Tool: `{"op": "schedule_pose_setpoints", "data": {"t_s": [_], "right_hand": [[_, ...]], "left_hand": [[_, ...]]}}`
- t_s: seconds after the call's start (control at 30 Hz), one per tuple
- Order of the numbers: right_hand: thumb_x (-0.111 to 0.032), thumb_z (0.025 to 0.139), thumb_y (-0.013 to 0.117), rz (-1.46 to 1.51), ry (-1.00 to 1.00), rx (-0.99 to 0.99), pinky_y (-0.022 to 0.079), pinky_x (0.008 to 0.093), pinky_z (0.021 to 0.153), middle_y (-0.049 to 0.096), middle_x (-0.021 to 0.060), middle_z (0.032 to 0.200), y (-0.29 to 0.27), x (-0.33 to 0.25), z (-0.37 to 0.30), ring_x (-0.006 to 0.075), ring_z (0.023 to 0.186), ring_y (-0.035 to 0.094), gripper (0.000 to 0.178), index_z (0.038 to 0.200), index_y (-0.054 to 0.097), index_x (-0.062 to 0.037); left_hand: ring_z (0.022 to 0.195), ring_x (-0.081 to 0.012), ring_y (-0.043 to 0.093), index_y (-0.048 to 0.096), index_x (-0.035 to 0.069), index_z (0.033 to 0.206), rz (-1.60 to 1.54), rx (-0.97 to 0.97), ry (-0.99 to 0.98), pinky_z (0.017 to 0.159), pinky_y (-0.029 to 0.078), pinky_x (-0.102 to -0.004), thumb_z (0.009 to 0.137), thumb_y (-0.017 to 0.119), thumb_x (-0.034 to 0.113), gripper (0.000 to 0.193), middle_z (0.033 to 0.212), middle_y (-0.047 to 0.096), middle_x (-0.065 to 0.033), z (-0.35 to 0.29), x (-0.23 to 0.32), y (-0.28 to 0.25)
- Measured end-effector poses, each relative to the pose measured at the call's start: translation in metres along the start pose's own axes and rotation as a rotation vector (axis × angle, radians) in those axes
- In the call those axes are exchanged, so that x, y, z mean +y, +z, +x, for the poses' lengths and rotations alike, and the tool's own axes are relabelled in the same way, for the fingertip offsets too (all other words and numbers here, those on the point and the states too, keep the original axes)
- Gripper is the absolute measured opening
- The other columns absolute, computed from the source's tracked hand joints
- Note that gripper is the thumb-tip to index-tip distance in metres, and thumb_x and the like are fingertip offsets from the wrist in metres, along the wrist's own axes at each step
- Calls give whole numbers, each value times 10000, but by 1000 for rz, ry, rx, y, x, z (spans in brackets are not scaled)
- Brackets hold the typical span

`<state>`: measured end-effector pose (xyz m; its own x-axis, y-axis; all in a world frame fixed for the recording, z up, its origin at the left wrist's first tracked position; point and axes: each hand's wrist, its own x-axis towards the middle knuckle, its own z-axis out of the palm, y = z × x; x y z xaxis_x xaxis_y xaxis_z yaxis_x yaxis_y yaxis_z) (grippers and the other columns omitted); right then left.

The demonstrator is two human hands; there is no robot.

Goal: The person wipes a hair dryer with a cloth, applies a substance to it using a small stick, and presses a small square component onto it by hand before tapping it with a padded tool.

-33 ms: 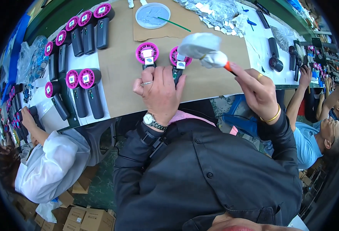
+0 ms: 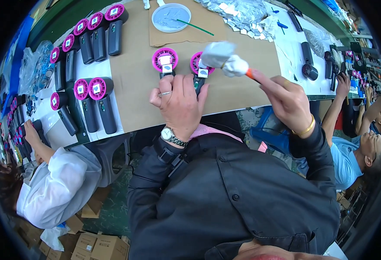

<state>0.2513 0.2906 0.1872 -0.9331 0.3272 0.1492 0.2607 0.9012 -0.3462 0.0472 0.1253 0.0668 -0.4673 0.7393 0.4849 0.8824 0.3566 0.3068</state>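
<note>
Two handheld fans with pink round grilles lie side by side on the brown board. My left hand [image 2: 179,102] is closed over their dark handles; the left fan [image 2: 165,57] and right fan [image 2: 195,58] both carry white square pads. Pinched in my right hand [image 2: 288,102] is an orange-handled tool [image 2: 235,66], its head wrapped in white material. Motion blurs that head, which hangs over the right fan and partly covers its grille. Whether it touches the fan I cannot tell.
A round white dish [image 2: 171,18] of greyish paste holds a green stick [image 2: 194,27]. Plastic bags and white squares [image 2: 246,19] are heaped at the back right. More pink fans [image 2: 97,88] lie at left. Co-workers sit on both sides; a blue stool [image 2: 270,132] stands below the table.
My right hand and the wrapped tool have shifted slightly left, the tool's head dipping a little. My left hand and the two fans stay in place.
</note>
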Motion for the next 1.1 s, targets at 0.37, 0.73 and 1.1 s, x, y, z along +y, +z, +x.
{"op": "schedule_pose_setpoints", "data": {"t_s": [0.37,0.73,1.1], "right_hand": [[107,922,679,188,21,142,462,344,617,622,128,784,-6,5,2,237,657,578,520,1417,684,-53],[112,908,696,140,4,138,451,346,601,613,121,768,-9,4,4,225,641,575,518,1402,691,-44],[121,917,674,128,15,93,452,324,606,623,114,784,-5,6,3,198,635,553,513,1406,686,-34]], "left_hand": [[1077,-203,539,695,143,1084,-19,9,-7,951,250,-421,818,832,377,380,980,603,16,0,0,0],[1067,-210,537,693,140,1079,-28,9,4,942,257,-423,812,838,356,373,970,599,14,1,1,1],[1064,-212,539,688,142,1080,-25,3,22,947,257,-427,812,838,359,376,959,592,14,1,0,1]]}}
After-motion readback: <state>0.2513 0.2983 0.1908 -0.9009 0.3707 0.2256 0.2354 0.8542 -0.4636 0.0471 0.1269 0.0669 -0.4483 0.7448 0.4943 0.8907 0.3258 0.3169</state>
